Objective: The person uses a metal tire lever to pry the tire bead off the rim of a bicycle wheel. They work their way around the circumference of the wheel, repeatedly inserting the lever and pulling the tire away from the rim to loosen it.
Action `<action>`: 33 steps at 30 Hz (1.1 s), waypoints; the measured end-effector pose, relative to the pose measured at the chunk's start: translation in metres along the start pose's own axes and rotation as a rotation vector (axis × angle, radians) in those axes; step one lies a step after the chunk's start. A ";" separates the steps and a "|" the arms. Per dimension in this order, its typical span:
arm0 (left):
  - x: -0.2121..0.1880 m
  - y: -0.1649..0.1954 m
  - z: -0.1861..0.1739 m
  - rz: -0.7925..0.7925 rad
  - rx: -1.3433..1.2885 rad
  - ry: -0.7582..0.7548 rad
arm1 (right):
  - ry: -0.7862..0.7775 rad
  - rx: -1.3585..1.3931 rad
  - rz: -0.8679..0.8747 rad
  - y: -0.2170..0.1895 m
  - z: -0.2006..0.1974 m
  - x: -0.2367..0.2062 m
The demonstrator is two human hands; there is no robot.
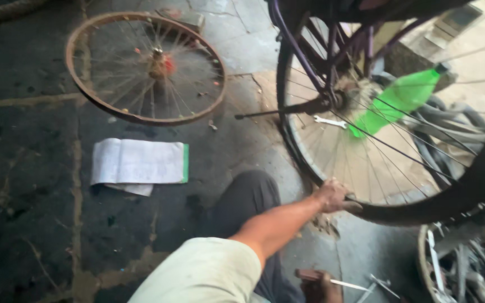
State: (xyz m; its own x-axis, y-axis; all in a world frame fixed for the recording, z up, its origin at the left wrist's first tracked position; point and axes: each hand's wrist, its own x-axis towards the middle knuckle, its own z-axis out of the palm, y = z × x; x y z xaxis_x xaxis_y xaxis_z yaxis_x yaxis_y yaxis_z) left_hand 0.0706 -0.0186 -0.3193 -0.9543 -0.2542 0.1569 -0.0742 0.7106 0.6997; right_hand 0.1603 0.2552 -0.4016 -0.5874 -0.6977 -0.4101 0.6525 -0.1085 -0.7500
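In the head view, your left hand (332,196) is closed on the lower rim of the bicycle wheel (391,212), where the black tyre meets the metal. Your arm reaches out from a pale sleeve (203,275) over your dark trouser knee (248,196).

Your right hand (318,286) is low at the bottom edge, below and a little left of the left hand. It is closed around a tool with a reddish handle (310,275), and a thin metal shaft goes out to the right of it.

Above the left hand, behind the spokes, a green plastic bottle (402,98) lies tilted, and a small silver wrench (329,121) is just beside its lower end. A black kickstand rod (276,111) sticks out to the left from the hub.

Far to the upper left of both hands, a rusty bare wheel rim (144,68) lies flat on the dark stone floor (23,168). Below it, well apart from your hands, lies a white folded paper with a green edge (138,163).
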 end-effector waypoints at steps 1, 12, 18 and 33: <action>0.001 -0.001 0.006 -0.006 0.004 0.036 | 0.101 0.000 0.051 0.011 -0.010 -0.007; 0.057 0.120 0.062 -0.003 -1.582 -0.135 | 0.300 -0.292 -0.023 -0.007 0.022 -0.022; 0.054 0.081 0.025 0.510 -0.917 -0.085 | 0.465 -0.650 -0.102 -0.080 0.048 -0.047; -0.010 0.052 -0.002 -0.027 0.079 -0.108 | 0.245 -0.695 -0.083 -0.238 0.056 -0.057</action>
State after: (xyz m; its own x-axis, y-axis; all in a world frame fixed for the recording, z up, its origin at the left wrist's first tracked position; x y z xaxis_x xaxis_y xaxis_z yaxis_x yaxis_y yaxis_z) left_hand 0.0765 0.0193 -0.2833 -0.9770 -0.2046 0.0603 -0.1183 0.7549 0.6451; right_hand 0.0651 0.2815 -0.1705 -0.7644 -0.5199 -0.3813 0.1960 0.3760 -0.9057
